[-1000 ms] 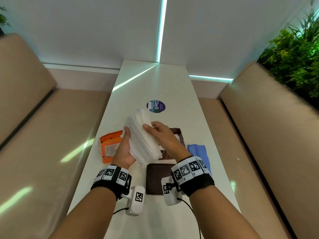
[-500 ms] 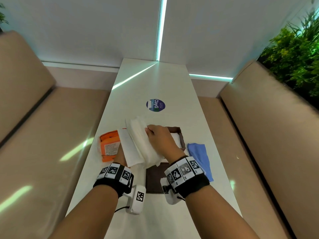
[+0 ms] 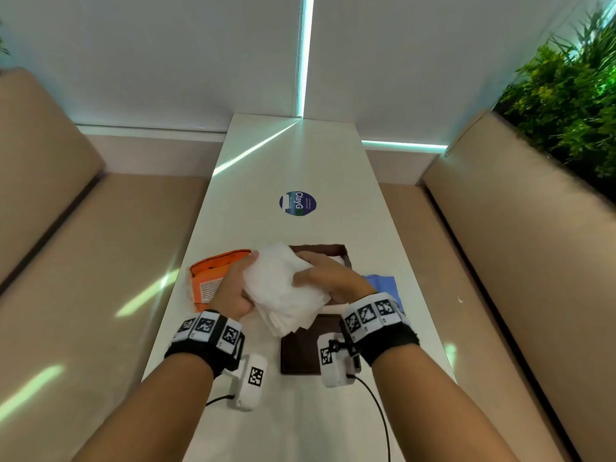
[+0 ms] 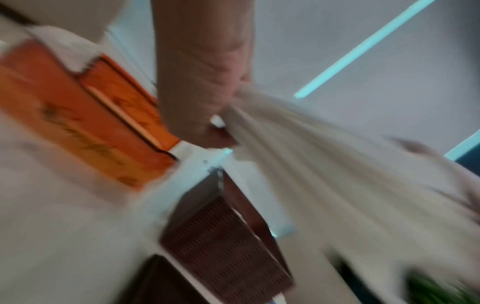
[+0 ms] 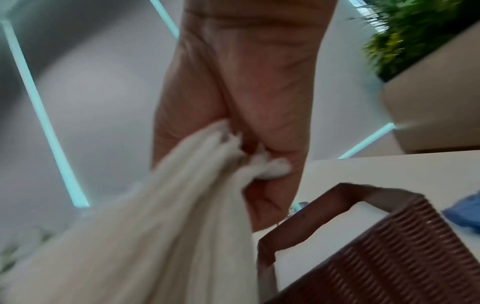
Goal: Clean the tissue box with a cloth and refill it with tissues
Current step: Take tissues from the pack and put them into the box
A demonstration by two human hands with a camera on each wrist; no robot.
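The tissue stack [image 3: 283, 288] is plain white. The tissue box [image 5: 389, 257] is dark brown with a woven ribbed pattern. The cloth [image 3: 383, 285] is blue, the wrapper [image 3: 213, 275] orange, the table [image 3: 300, 155] white.

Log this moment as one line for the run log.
step: refill | left hand: grips tissue stack | right hand: grips same stack | tissue box: open, under stack | blue cloth: on table
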